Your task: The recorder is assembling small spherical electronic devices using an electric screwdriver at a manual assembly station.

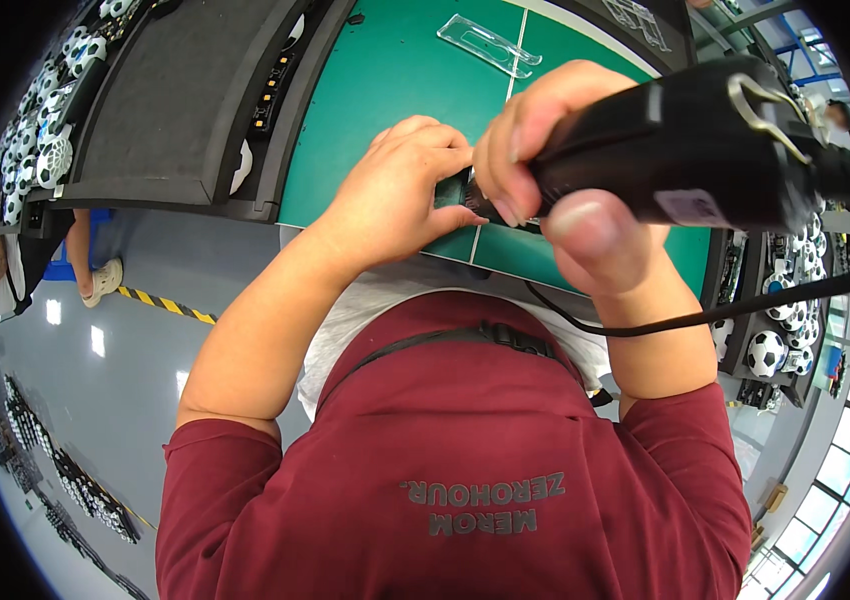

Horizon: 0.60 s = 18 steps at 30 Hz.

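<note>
My right hand (pixel 585 180) is wrapped round a thick black electric screwdriver (pixel 685 150) with a metal hanging loop and a cord at its rear. The tool lies slanted, its front end pointing down and left toward the green mat (pixel 365 90). My left hand (pixel 405 185) is closed, thumb and fingers gripping a small dark part (pixel 475 200) at the mat's near edge. Most of that part is hidden by my fingers. The screwdriver's tip is hidden behind my right fingers, so I cannot tell whether it touches the part.
A clear plastic piece (pixel 490 45) lies beyond my hands. A dark sloped tray (pixel 165 100) stands at the left. Soccer-ball-patterned domes (pixel 767 352) fill racks at both sides. A black cable (pixel 705 318) hangs across my right forearm. Another person's foot (pixel 103 282) shows at the left.
</note>
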Each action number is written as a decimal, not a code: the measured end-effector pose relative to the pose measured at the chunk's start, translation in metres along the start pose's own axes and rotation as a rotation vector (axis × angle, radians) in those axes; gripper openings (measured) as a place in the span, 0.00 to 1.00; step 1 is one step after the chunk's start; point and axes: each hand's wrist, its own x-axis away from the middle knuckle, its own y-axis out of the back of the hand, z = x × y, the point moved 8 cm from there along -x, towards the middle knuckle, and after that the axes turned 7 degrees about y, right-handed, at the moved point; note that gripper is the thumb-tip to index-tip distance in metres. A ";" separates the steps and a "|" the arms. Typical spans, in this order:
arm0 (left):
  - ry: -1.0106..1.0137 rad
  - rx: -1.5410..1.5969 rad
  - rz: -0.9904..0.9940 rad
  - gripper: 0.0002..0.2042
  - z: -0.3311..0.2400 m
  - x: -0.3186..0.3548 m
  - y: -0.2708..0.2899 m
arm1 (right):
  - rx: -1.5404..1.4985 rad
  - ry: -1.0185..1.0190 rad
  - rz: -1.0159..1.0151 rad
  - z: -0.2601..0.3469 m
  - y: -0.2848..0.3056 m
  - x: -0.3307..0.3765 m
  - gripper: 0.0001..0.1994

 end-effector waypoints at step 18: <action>-0.114 -0.395 0.287 0.24 -0.063 -0.026 -0.028 | 1.339 -0.525 -0.151 0.069 0.159 0.041 0.22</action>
